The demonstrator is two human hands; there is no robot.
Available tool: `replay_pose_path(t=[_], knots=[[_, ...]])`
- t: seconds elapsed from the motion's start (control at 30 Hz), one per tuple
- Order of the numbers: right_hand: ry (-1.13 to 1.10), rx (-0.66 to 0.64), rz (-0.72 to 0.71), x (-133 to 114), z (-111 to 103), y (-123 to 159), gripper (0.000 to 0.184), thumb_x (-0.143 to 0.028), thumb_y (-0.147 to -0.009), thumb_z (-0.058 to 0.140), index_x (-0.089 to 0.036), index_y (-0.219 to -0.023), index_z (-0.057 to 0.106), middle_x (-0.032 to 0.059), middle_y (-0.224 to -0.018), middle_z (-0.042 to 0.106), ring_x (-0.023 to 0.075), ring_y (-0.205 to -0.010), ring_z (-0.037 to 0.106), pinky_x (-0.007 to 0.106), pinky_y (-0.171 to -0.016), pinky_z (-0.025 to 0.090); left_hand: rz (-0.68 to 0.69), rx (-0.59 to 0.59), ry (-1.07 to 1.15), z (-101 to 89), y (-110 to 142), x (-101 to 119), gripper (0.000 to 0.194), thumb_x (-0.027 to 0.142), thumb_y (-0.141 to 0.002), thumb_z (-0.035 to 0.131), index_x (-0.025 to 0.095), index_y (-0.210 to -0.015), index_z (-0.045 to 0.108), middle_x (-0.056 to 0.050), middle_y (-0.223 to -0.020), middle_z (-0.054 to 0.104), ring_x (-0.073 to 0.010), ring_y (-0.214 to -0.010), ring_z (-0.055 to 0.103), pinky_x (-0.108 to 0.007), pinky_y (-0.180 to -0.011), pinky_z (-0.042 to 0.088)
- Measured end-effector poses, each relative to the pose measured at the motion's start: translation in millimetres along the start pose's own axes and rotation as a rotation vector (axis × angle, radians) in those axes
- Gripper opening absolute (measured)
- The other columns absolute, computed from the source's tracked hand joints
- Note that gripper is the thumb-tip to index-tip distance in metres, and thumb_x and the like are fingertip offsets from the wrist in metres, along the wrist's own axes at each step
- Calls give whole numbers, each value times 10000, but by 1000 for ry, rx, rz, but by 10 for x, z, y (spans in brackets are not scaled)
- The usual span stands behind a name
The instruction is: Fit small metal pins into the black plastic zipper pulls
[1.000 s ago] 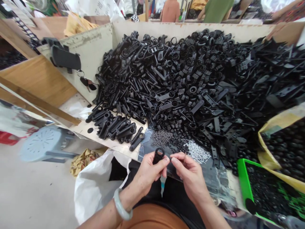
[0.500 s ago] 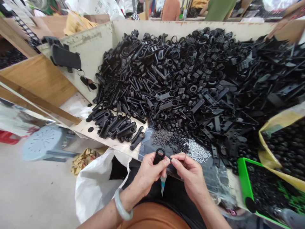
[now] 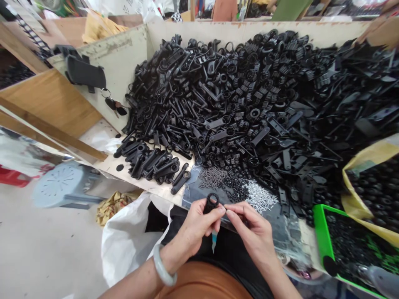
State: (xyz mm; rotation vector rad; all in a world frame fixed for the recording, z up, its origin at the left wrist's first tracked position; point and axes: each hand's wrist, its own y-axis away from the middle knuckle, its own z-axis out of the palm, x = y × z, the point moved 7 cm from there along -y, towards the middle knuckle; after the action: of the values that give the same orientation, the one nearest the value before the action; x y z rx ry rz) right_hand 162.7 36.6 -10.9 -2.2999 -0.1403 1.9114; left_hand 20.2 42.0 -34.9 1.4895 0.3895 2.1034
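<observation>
My left hand point(image 3: 198, 226) is closed around a black plastic part with a ring-shaped end point(image 3: 208, 204), which sticks up above the fingers. Thumb and forefinger of my right hand point(image 3: 254, 232) are pinched together at the left thumb tip, by a tiny dark piece too small to name. Below the left fingers a pale pointed nozzle with a blue band point(image 3: 214, 237) points down. Just beyond the hands lie small grey metal pieces point(image 3: 213, 177), little black pieces point(image 3: 234, 187) and a heap of silver pins point(image 3: 260, 197).
A large heap of black plastic parts point(image 3: 218, 95) fills the bin. Joined black pieces point(image 3: 152, 164) lie at left. A green tray point(image 3: 321, 236) and yellow sack point(image 3: 355, 187) stand at right. A white sack point(image 3: 121, 241) hangs left of my lap; a co-worker's arm point(image 3: 378, 25) reaches in.
The view has shifted slightly. Both hands stay close together at the same part, with small finger movements; the right fingers have shifted a little at the left thumb tip.
</observation>
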Motion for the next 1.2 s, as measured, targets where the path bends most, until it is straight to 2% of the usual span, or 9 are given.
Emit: replay_pose_path(t=[0.23, 0.43, 0.6, 0.73, 0.87, 0.93, 1.03, 1.2], knots=[[81, 49, -65, -79, -56, 52, 115, -283, -926, 724, -257, -985, 819, 57, -842, 745, 177, -685, 677, 267, -550, 540, -245, 30, 324, 94, 35, -170, 376, 325, -624, 877, 192, -671, 529, 84, -454, 484, -28, -389, 320, -194, -429, 178], [130, 18, -49, -78, -70, 41, 142, -347, -929, 714, -232, -943, 796, 41, -783, 711, 134, -537, 559, 251, -456, 462, -318, 25, 342, 132, 70, -201, 393, 317, -580, 883, 199, -653, 515, 81, -439, 501, -28, -374, 323, -196, -434, 175], [144, -28, -28, -38, -50, 54, 121, -316, -923, 706, -223, -936, 782, 18, -740, 655, 126, -540, 537, 240, -459, 453, -332, 37, 318, 124, 76, -234, 389, 316, -588, 879, 197, -666, 517, 78, -454, 504, -26, -382, 320, -200, -438, 156], [143, -10, -31, -17, -65, 69, 100, -287, -918, 696, -220, -932, 769, 0, -714, 618, 122, -540, 532, 230, -459, 440, -342, 45, 307, 122, 104, -235, 378, 314, -600, 876, 192, -722, 539, 70, -501, 526, -32, -411, 353, -194, -449, 176], [135, 27, -9, 18, -125, 73, 82, -267, -918, 679, -224, -928, 748, -11, -710, 601, 120, -545, 538, 226, -481, 454, -312, -79, 297, 142, 144, -187, 248, 246, -677, 768, 162, -860, 623, 33, -588, 582, -55, -449, 418, -206, -475, 252], [145, 33, -6, 23, -151, 68, 72, -254, -921, 674, -228, -933, 740, -16, -712, 596, 117, -538, 527, 224, -479, 448, -296, -163, 286, 151, 171, -167, 302, 190, -689, 683, 151, -987, 643, 0, -665, 634, -75, -489, 474, -216, -503, 292], [189, -17, -55, -13, -129, 56, 72, -232, -928, 670, -228, -956, 736, -16, -734, 603, 107, -513, 492, 226, -454, 414, -252, -226, 216, 145, 203, -138, 317, 151, -693, 636, 168, -1007, 600, -11, -753, 654, -81, -541, 513, -228, -544, 315], [317, -140, -206, -96, -12, 48, 118, -198, -949, 662, -215, -1052, 718, -1, -813, 643, 98, -521, 479, 236, -490, 422, -218, -187, 46, 115, 229, -109, 301, 149, -689, 601, 196, -980, 542, 44, -770, 558, -68, -576, 470, -241, -581, 315]])
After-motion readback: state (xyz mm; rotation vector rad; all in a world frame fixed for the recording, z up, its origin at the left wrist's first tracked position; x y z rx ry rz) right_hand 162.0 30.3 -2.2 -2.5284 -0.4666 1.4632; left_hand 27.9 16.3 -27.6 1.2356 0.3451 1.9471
